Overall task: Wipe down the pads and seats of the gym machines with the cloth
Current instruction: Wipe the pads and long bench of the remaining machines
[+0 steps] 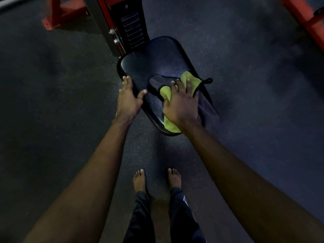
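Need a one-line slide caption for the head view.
Head view: right hand presses a yellow-and-grey cloth flat on the black seat pad while the left hand grips the pad's edge.

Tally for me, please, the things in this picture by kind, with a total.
Black padded machine seat: 1
Yellow-green and dark grey cloth: 1
Bare hands: 2 (left hand, right hand)
Bare feet: 2 (left foot, right foot)
Red metal frame parts: 2 (far left, far right)
Total: 8
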`<state>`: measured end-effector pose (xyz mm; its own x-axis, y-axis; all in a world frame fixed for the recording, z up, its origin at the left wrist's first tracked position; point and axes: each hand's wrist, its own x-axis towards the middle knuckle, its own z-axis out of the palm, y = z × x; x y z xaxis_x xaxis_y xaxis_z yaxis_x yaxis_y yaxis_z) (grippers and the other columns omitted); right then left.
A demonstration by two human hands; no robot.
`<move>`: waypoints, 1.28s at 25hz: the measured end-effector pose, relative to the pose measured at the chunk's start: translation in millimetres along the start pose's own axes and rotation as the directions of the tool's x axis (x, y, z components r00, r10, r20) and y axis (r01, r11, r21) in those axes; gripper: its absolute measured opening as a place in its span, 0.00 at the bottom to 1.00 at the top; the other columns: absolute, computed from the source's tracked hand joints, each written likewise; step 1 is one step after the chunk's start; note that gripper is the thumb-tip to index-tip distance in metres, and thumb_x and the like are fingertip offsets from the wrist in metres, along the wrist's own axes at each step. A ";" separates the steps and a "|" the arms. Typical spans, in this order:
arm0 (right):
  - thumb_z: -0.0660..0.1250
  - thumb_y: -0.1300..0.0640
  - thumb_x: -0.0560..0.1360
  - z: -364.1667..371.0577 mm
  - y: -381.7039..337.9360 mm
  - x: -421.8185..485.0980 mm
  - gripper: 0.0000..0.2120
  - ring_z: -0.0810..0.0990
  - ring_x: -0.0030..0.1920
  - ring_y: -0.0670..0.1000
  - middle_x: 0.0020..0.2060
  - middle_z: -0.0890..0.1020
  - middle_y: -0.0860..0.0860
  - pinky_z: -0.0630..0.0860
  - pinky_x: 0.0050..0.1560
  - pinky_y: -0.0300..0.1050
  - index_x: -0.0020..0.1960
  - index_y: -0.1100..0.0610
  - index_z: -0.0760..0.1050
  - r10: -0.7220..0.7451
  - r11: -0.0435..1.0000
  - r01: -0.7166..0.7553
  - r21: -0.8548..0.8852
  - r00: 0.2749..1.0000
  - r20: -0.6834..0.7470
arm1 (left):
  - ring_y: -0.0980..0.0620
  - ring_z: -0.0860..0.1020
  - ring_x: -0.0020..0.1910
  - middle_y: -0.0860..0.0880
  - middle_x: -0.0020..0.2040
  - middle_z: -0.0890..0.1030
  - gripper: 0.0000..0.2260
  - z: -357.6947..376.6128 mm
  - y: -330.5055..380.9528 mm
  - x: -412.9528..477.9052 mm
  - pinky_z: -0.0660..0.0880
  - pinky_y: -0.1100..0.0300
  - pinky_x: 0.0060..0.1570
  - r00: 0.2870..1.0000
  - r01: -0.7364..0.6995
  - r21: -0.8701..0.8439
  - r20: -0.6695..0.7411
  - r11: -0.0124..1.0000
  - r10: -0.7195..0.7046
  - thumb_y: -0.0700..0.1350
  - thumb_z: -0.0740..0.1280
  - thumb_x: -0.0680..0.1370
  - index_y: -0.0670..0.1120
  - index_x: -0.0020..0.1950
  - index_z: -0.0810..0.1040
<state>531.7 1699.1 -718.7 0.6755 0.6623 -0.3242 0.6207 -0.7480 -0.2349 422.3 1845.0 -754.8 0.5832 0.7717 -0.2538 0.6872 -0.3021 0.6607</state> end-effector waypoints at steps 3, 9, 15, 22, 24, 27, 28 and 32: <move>0.59 0.43 0.79 -9.4 34.1 -14.1 0.33 0.46 0.82 0.56 0.82 0.56 0.48 0.55 0.75 0.68 0.82 0.49 0.56 -0.125 0.992 0.124 0.026 0.992 0.024 | 0.45 0.57 0.80 0.40 0.80 0.58 0.29 17.5 12.2 -23.4 0.55 0.49 0.78 0.993 -0.011 -0.024 -0.114 1.000 0.008 0.46 0.64 0.82 0.38 0.80 0.57; 0.60 0.47 0.79 -7.8 51.4 0.6 0.29 0.51 0.82 0.56 0.80 0.62 0.48 0.61 0.74 0.68 0.79 0.50 0.63 -0.006 0.993 0.018 0.116 0.995 -0.100 | 0.48 0.55 0.80 0.42 0.80 0.59 0.24 48.8 27.3 -57.2 0.54 0.54 0.79 0.985 -0.003 -0.072 -0.173 0.997 -0.009 0.45 0.57 0.84 0.38 0.80 0.59; 0.61 0.46 0.79 -25.6 43.3 49.1 0.32 0.47 0.82 0.55 0.81 0.58 0.48 0.56 0.76 0.68 0.81 0.50 0.60 -0.251 0.966 0.245 0.081 0.965 0.079 | 0.49 0.54 0.80 0.44 0.81 0.58 0.25 48.9 26.4 -66.5 0.53 0.57 0.78 0.984 0.027 -0.088 -0.174 0.996 -0.042 0.46 0.58 0.85 0.40 0.80 0.58; 0.59 0.44 0.82 -21.2 34.8 60.8 0.28 0.46 0.82 0.53 0.81 0.58 0.43 0.54 0.75 0.67 0.81 0.45 0.58 -0.377 0.925 0.379 -0.015 0.922 0.084 | 0.56 0.54 0.80 0.50 0.81 0.58 0.26 53.8 26.4 -82.1 0.57 0.55 0.78 0.981 0.075 -0.319 -0.147 0.945 -0.127 0.48 0.62 0.84 0.43 0.80 0.59; 0.60 0.44 0.82 -19.6 11.2 82.0 0.28 0.48 0.82 0.54 0.80 0.59 0.43 0.54 0.76 0.67 0.80 0.46 0.60 -0.368 0.930 0.368 0.005 0.927 0.074 | 0.57 0.54 0.80 0.51 0.81 0.57 0.26 51.0 25.1 -81.1 0.57 0.55 0.78 0.983 0.080 -0.328 -0.129 0.941 -0.128 0.49 0.62 0.84 0.44 0.81 0.59; 0.57 0.39 0.82 -18.1 -13.7 94.0 0.30 0.46 0.82 0.55 0.81 0.58 0.45 0.51 0.75 0.68 0.81 0.48 0.59 -0.367 0.929 0.370 0.005 0.922 0.123 | 0.57 0.53 0.80 0.52 0.81 0.55 0.27 49.6 24.1 -91.0 0.57 0.53 0.78 0.986 0.086 -0.305 -0.110 0.949 -0.125 0.50 0.61 0.85 0.45 0.81 0.57; 0.56 0.39 0.82 -19.0 -11.9 90.7 0.30 0.46 0.82 0.55 0.81 0.57 0.45 0.51 0.75 0.69 0.82 0.47 0.57 -0.382 0.922 0.386 0.001 0.912 0.146 | 0.57 0.52 0.80 0.53 0.82 0.54 0.27 50.6 23.7 -95.7 0.56 0.52 0.78 0.987 0.094 -0.302 -0.093 0.949 -0.127 0.51 0.60 0.85 0.46 0.81 0.57; 0.57 0.47 0.83 -18.1 18.0 63.9 0.27 0.48 0.82 0.53 0.81 0.59 0.43 0.56 0.74 0.67 0.81 0.44 0.58 -0.538 0.837 0.547 -0.012 0.827 0.163 | 0.58 0.52 0.80 0.56 0.80 0.52 0.27 52.0 20.3 -105.7 0.50 0.55 0.79 0.990 0.127 -0.285 -0.026 0.950 -0.140 0.51 0.61 0.85 0.47 0.81 0.56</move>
<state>593.2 1728.7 -727.0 0.1593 0.9434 -0.2910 0.8940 -0.2629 -0.3629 397.2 1728.2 -751.3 0.4697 0.8206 -0.3256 0.6039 -0.0297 0.7965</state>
